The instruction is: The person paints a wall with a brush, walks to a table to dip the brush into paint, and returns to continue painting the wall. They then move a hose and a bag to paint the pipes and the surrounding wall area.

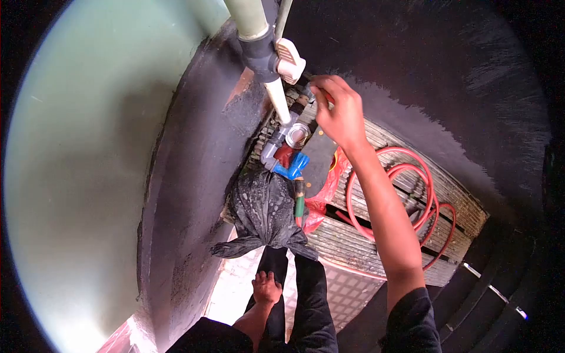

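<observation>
A: Right hand [341, 115]?
B: Fingers bent, thumb toward forefinger, at the planks' far end. Something small may be pinched there; cannot tell. Nearest fitting: valve [259, 57], on the pipe [247, 19], just beside the hand.

A: Left hand [266, 288]?
B: Resting on a trouser leg [272, 260]; fingers loose, nothing gripped.

A: Handling of the valve?
B: Judged rigid, fixed in line, its weight borne by the pipe. Slippery if wet. Best hold: thumb and fingers across the pale handle [290, 62].

A: Items below?
B: Tin [297, 136], probably light and stiff; take it by the rim. Blue fitting [293, 168], hard plastic. Black bag [259, 206]: soft, creased, spotted.

A: Surface?
B: Ridged planks [353, 246] with dark gaps; uneven support. Red hose [431, 191] coiled on them, probably flexible.

A: Room?
B: Dark wall [447, 70] beyond, large pale green surface [88, 117] at left, patterned floor [347, 288] below. Lighting uneven, brightest low at left.
</observation>
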Demonstrator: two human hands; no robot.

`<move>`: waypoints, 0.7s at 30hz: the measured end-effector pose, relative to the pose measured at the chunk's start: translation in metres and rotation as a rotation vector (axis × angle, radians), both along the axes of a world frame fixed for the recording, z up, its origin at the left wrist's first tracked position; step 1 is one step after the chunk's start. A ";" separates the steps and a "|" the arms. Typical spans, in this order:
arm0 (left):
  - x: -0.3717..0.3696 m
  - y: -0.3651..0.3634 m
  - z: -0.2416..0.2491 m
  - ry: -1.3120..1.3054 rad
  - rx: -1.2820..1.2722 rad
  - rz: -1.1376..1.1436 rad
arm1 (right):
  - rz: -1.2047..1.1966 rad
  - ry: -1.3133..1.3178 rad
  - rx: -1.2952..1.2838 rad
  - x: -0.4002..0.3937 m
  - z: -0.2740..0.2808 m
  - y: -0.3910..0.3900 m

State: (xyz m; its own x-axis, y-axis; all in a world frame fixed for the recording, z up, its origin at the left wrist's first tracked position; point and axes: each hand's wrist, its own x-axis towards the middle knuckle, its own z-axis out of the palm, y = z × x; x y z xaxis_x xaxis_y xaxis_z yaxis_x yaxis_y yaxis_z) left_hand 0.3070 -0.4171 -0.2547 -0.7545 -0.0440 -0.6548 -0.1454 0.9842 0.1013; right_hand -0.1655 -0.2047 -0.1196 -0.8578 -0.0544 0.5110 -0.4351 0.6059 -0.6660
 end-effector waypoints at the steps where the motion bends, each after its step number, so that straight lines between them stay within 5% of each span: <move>1: -0.001 -0.001 0.001 -0.022 -0.015 -0.007 | 0.019 -0.057 -0.026 -0.007 -0.006 -0.003; 7: 0.000 -0.003 0.002 0.032 0.006 -0.003 | -0.076 -0.172 0.150 -0.006 -0.003 -0.011; 9: -0.001 0.000 0.002 0.036 0.009 0.009 | -0.138 0.115 0.128 0.005 -0.005 -0.018; 11: -0.002 0.000 0.001 0.011 0.005 0.005 | -0.085 0.120 0.076 0.003 -0.007 -0.022; 13: -0.001 0.001 0.002 0.024 0.009 0.006 | -0.014 -0.157 0.063 -0.011 -0.016 -0.025; 17: -0.002 0.002 0.007 0.026 0.029 0.017 | -0.137 -0.178 -0.039 -0.027 -0.034 -0.025; 21: 0.001 0.002 0.003 0.022 0.018 -0.002 | -0.189 0.150 -0.199 -0.003 -0.020 -0.029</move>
